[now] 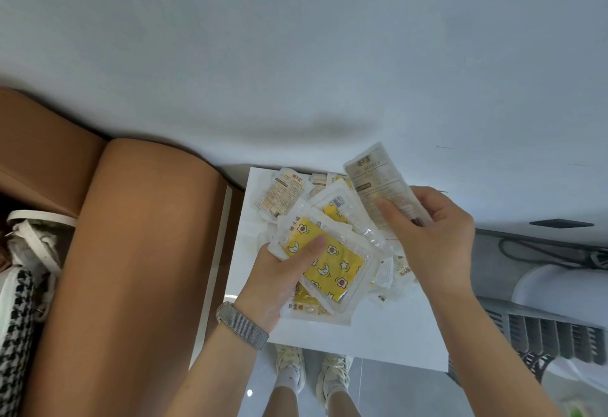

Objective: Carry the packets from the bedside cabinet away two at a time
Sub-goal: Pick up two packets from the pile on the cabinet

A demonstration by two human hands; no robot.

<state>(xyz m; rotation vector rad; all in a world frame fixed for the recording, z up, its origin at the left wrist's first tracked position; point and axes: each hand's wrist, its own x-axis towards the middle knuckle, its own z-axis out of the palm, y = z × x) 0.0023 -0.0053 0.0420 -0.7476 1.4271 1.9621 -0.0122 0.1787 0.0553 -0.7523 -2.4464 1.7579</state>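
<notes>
Two arms reach out from the bottom of the head view. On the left wrist sits a grey watch band (242,325). That left hand (279,273) grips a yellow packet (332,265) with moons and stars on it, thumb on top and fingers under it. Its far end rests on the pile of packets (296,192). The right hand (434,235) holds a pale packet (378,183) up above the pile, pinched between thumb and fingers.

All the other packets lie in a loose heap on the white bedside cabinet (378,334), near its far edge by the wall.

What could go wrong? These packets look smooth and slippery. I think the yellow one could drag a neighbour along when it lifts, because another yellow packet lies right under it. Then three would go, not two. The pale one is held near one end only, so it could slide out of the fingers.

Around them, a big brown padded headboard (131,252) stands to the left. A grey heater (543,327) and a cable (543,252) sit to the right. Two pale shoes (312,377) show below the cabinet. Nothing blocks the hands.
</notes>
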